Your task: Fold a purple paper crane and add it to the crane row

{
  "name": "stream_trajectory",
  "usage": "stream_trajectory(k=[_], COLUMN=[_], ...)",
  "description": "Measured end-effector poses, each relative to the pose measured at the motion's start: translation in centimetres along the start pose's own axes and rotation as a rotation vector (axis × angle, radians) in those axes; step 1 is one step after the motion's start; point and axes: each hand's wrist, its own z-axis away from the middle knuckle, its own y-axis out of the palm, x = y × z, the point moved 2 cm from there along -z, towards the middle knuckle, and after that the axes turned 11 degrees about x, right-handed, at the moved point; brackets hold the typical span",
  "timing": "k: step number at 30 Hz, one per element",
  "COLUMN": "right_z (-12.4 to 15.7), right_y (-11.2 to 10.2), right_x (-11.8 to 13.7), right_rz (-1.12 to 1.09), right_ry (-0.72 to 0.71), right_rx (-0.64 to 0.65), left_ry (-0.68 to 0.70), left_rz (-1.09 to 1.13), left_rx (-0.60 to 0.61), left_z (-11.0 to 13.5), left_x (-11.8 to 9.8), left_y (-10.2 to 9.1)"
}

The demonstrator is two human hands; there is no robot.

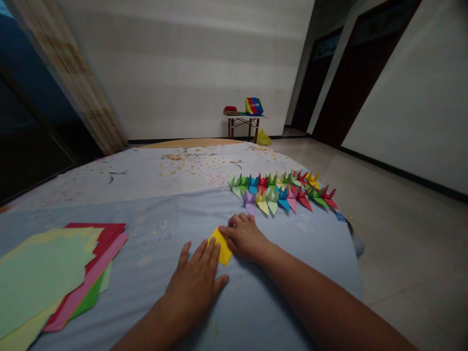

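As both hands bore down on it, the folded yellow paper lay on the worktop, on the side nearest the person, between the two hands and touching each. The left hand was spread flat, palm down, with its fingertips on the paper's left side. This flat pressure probably kept the piece from sliding on the cloth. The right hand rested on the paper's right side with its fingers bent; whether they nipped an edge or only pressed could not be told.

Cranes of many colours stood in two close rows just beyond the right hand, likely set there to stay clear of the hands yet within reach. Loose sheets in green, yellow, pink and red lay fanned at the left, well apart from the paper.

The cloth, pale blue with a faded print at its far end, covered nearly the whole worktop. Around it were a grey floor, a bare white wall, a curtain at the left and dark doors at the right. A small table bearing coloured things stood against the wall.
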Motion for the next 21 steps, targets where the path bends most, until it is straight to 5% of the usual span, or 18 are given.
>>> stream_trajectory(k=[6,16,21], right_z=[0.4,1.4,1.7], right_y=[-0.4,-1.4,-1.8], right_x=[-0.1,-3.4,-3.1], right_rz=[0.005,-0.064,-0.213], right_ry=[-0.01,0.066,-0.036], right_rx=[0.032,0.1,0.118], left_ry=[0.007,0.057,0.065], left_rz=[-0.029,-0.009,0.013], left_rx=[0.038,0.074,0.043], left_z=[-0.1,0.5,0.2], left_x=[-0.2,-0.1,0.0], left_y=[1.2,0.6,0.2])
